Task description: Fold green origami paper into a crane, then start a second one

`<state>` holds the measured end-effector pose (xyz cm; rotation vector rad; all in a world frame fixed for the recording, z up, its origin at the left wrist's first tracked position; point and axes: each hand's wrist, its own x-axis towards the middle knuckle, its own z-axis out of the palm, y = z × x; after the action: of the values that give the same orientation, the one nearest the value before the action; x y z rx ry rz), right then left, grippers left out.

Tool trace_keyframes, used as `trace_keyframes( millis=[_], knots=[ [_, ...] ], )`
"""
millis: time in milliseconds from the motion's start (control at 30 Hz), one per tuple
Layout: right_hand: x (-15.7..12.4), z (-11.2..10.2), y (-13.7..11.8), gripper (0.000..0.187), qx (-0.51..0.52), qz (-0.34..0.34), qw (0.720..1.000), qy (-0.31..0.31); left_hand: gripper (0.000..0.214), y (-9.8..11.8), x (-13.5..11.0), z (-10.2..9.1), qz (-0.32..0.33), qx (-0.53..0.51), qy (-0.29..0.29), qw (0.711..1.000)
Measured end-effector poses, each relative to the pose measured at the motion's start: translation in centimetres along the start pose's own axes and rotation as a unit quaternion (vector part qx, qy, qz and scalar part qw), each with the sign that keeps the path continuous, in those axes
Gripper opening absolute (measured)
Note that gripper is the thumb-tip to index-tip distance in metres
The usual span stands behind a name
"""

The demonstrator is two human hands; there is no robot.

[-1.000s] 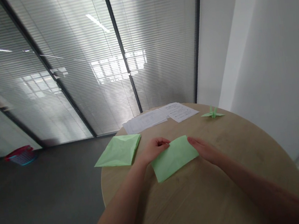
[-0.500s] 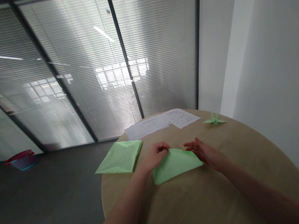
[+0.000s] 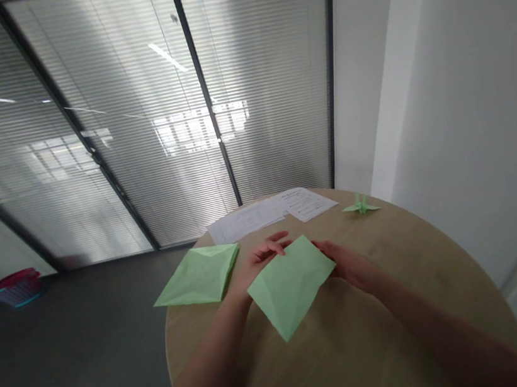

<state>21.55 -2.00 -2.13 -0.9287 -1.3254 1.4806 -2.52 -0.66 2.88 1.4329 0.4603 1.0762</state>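
Partly hidden, your right hand (image 3: 350, 265) holds the green sheet (image 3: 294, 284); left hand (image 3: 253, 265), thumb unseen: grip unclear. Wooden surface (image 3: 429, 260), slatted blinds (image 3: 267, 78) beyond.

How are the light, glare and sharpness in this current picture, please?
In the head view, bright patches glare on the blinds; in the head view, the nearer green paper is softly lit, without glare, above a dimmer tabletop; in the head view, print on the white sheets is too soft to read, and the dark frames lean, perhaps from a wide lens.
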Motion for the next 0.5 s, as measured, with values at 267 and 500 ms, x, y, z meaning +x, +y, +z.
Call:
trace_keyframes(
  millis=[267,500],
  knots=[
    [-0.4,-0.3,0.3,0.042,-0.014,0.041,0.999,-0.006,0.021,-1.1,0.4,-1.3,-0.105,0.018,0.013,0.994],
    [-0.1,0.0,-0.2,0.029,-0.115,-0.004,0.993,0.037,0.042,-0.3,0.3,-1.6,-0.244,0.150,-0.007,0.958]
  ],
)
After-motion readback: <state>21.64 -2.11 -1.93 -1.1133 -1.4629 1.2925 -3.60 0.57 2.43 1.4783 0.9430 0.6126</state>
